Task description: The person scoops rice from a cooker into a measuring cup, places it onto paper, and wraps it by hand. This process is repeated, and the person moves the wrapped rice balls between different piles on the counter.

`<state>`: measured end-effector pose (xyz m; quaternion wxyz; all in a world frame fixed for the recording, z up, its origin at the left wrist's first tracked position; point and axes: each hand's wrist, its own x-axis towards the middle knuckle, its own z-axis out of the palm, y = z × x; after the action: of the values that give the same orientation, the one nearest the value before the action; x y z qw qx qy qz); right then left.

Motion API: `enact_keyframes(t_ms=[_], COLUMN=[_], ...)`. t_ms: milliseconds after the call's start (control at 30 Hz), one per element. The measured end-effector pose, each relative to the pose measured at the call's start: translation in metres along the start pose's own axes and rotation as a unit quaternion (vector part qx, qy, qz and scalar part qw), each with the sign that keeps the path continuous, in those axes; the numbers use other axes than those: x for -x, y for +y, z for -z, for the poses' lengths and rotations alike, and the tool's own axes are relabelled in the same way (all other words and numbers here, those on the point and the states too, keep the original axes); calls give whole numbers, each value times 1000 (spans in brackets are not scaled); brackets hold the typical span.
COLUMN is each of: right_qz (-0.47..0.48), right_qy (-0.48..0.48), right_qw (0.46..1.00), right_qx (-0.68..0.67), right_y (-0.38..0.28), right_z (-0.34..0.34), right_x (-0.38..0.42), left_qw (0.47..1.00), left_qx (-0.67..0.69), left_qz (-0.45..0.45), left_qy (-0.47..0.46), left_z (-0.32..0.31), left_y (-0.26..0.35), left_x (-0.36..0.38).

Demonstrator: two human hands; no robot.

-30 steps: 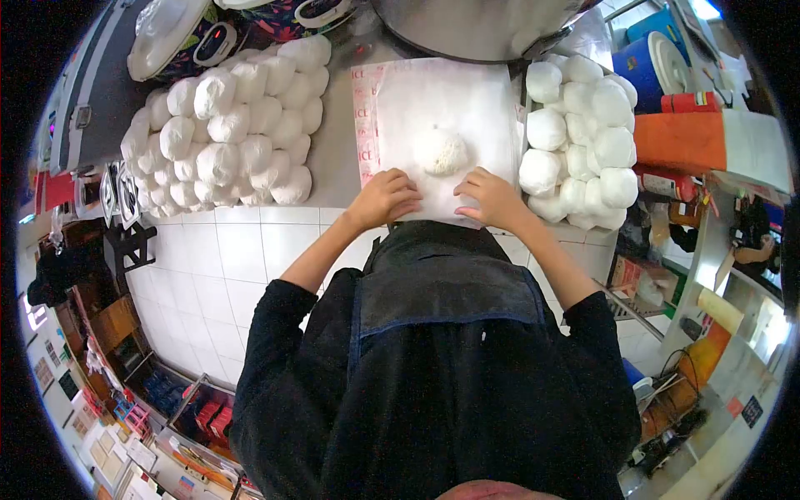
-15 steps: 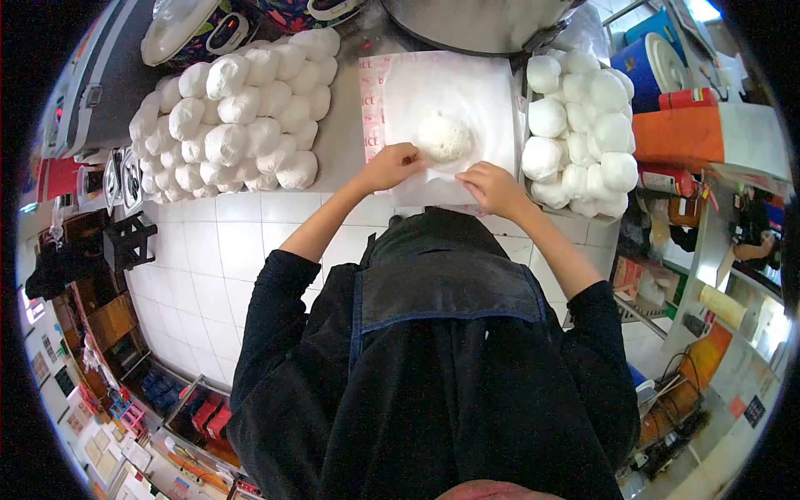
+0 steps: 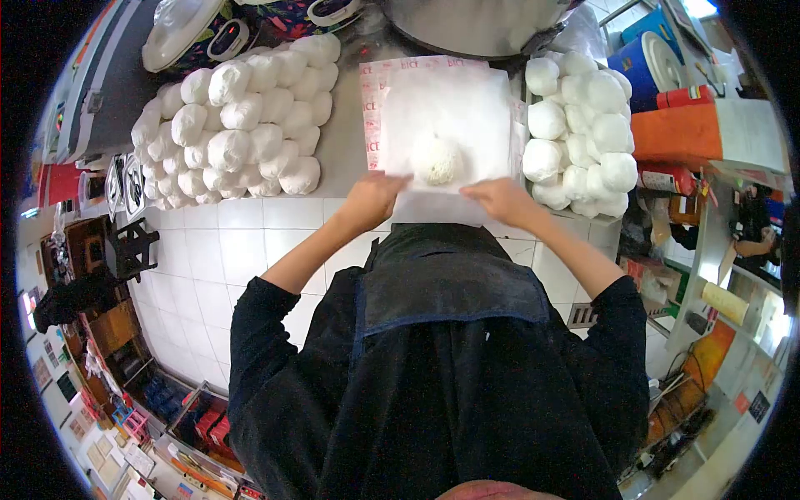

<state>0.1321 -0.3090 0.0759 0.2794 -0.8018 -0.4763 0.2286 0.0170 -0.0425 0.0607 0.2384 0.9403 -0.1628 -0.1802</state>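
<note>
Left pile: white wrapped rice balls (image 3: 237, 117) heaped on the grey steel counter (image 3: 337, 154), well left of both hands.
Left hand: the left hand (image 3: 371, 200) pinches the near edge of the thin white paper sheet (image 3: 446, 108).
Rice: a round white rice mound (image 3: 437, 158) sits between the hands, just beyond them.
Right hand: the right hand (image 3: 500, 200) grips the same edge, apart from the left.
Advice: lift both corners evenly over the mound.

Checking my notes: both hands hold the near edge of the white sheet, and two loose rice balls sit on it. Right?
Not quite: the head view shows one rice ball on the white sheet, not two. The left hand and right hand do hold its near edge.
</note>
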Motion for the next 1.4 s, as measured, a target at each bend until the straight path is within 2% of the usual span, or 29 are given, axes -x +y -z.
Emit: enact_keyframes(t_ms=[33,67,100,133,167,233,267,300,333,367,433,467,533,567,633,700,767,867,967,1033,1067,1100,1133,1200,1233,1267,1333,1367,1400], right_qz=[-117,-113,-136,-161,-160,-120,-178,-102,-25,-22,76,79,-43,-42,-90,-90,-94,-58,20,0,51,58,54,105,119,116,151,148,127], right_qy=[-43,-44,-31,-19,-19,-89,-19,78,173,173,186,186,39,37,-110,-83,-58,-42,-4,-124,-61,-74,-70,40,72,74,182,188,189], right_qw=[988,989,983,975,975,988,983,990,982,982,965,965,995,995,984,988,991,996,999,991,993,986,986,973,961,961,940,938,944], right_qx=[-90,-89,-122,-155,-151,49,50,62,73,74,166,165,86,84,111,95,76,48,29,50,89,140,140,203,238,238,245,249,240], right_y=[-4,2,13,23,34,46,44,43,52,61,81,88,93,94,91,85,76,65,39,5,-5,-14,-16,-11,-12,-8,-10,-2,9], right_z=[8,11,18,26,33,49,51,50,46,42,33,35,42,43,50,53,58,64,59,51,38,28,17,-12,-22,-24,-15,-16,-22], right_x=[-10,-18,-25,-33,-45,-73,-89,-106,-121,-132,-153,-159,-169,-174,-183,-181,-179,-174,-154,-124,-105,-93,-81,-59,-53,-46,-30,-23,-15], left_qw=[986,945,941,945,945,942,962,976,975,975,974,970,966,963,961,951,953,950,949,950,908,850,851,845,855,855,937,948,946], left_qx=[-65,-130,-66,-126,-155,-187,-125,-60,-61,-62,-67,-90,-113,-112,-112,-84,-86,-74,-17,25,14,5,6,-204,-292,-292,-147,-73,-75], left_qz=[-28,-57,-161,-204,-183,-160,-105,-50,-49,-49,-47,-54,-58,-65,-73,-85,-98,-129,-142,-141,-106,-69,-73,-59,-41,-45,-187,-196,-204], left_qy=[149,294,289,222,224,229,218,205,208,210,213,219,226,235,244,287,275,273,282,278,405,522,520,490,427,426,257,241,240], left_z=[-1,-1,-34,-33,-44,-56,-56,-56,-55,-54,-52,-52,-48,-48,-47,-45,-42,-39,-35,-42,-52,-58,-48,-21,0,0,-1,-6,-12], left_y=[9,15,2,20,32,42,43,43,44,45,43,42,40,39,38,35,26,14,2,-1,-2,-2,2,15,26,19,-5,-13,-23], left_x=[4,5,-1,-1,-14,-35,-43,-48,-50,-51,-52,-52,-53,-52,-52,-51,-47,-49,-55,-58,-62,-63,-60,-50,-47,-49,-50,-45,-43])
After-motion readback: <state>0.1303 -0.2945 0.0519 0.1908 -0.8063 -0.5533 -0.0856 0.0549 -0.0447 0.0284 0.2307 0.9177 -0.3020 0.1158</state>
